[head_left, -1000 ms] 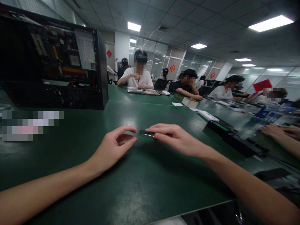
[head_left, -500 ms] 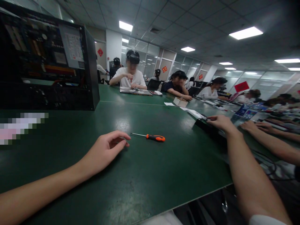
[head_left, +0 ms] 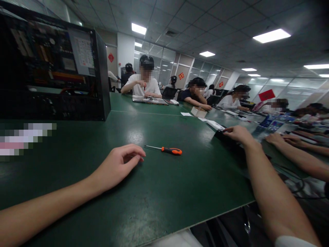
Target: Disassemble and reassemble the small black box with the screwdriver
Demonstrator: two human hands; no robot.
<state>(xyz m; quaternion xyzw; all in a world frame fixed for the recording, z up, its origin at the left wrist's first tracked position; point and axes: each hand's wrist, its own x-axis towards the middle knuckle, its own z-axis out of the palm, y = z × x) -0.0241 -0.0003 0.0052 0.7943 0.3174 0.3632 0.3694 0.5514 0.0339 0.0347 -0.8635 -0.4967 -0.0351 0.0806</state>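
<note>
My left hand (head_left: 123, 163) rests on the green table (head_left: 164, 192) with loosely curled fingers and nothing in them. Just past its fingertips lies a screwdriver (head_left: 171, 151) with an orange and black handle, its thin metal shaft pointing left toward that hand. Farther right, my right hand (head_left: 239, 134) is reached out, thumb and fingers pinched on the far edge of a dark, flat panel (head_left: 228, 143). My forearm and hand hide part of this panel, so its full shape does not show.
An open black computer case (head_left: 101, 75) stands at the left, its inner parts exposed. A small open box (head_left: 198, 112) and white papers lie farther back. Another person's hand (head_left: 274, 138) and clear bottles (head_left: 273, 123) are on the right. Several people sit around the table.
My left hand has shifted slightly right, its thumb and fingers drawn a little closer together. My right hand has moved slightly left along with the dark panel's edge. The screwdriver stays put.
</note>
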